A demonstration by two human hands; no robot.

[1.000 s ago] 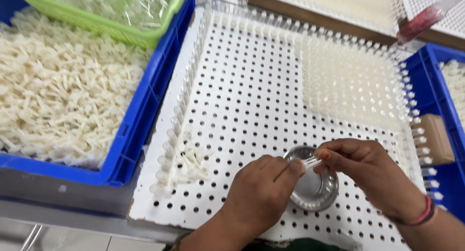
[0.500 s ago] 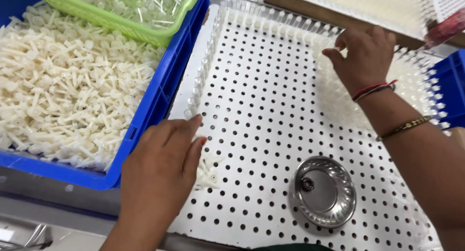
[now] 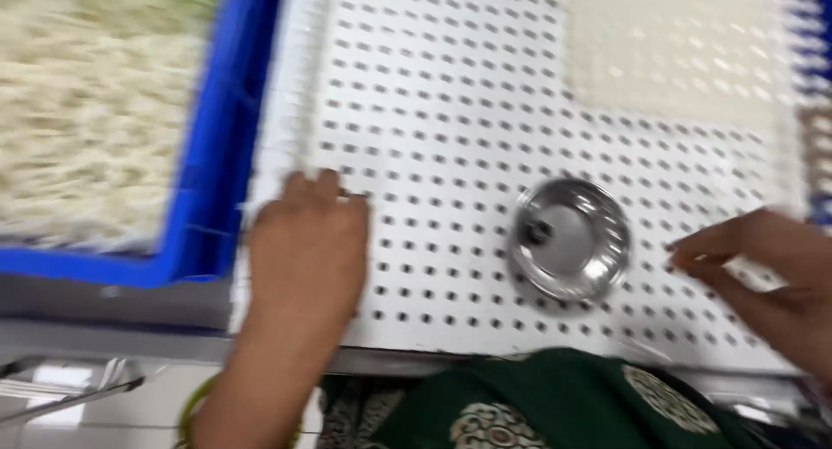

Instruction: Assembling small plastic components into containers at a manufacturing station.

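White plastic pegs, small and blurred, lie under and beside the left hand (image 3: 308, 241) near the left edge of the perforated board (image 3: 451, 137); single pieces cannot be made out. The left hand lies palm down on the board, fingers bent and drawn together over that spot; whether it grips a piece cannot be told. To gather the pieces cleanly, the fingers should close low against the board surface, so that none roll off the left edge toward the blue bin (image 3: 212, 154).

The right hand (image 3: 771, 284) enters from the right edge, fingers pinched together and pointing left, just right of the steel bowl (image 3: 569, 238); whether anything sits between the fingertips cannot be told. The bowl rests on the board near its front edge, between the two hands, with one dark item inside. The left forearm rises from the front edge, with a green bangle (image 3: 195, 406) at the wrist. The blue bin, full of pale pieces, adjoins the left edge of the board. A filled pale zone occupies the far right corner.
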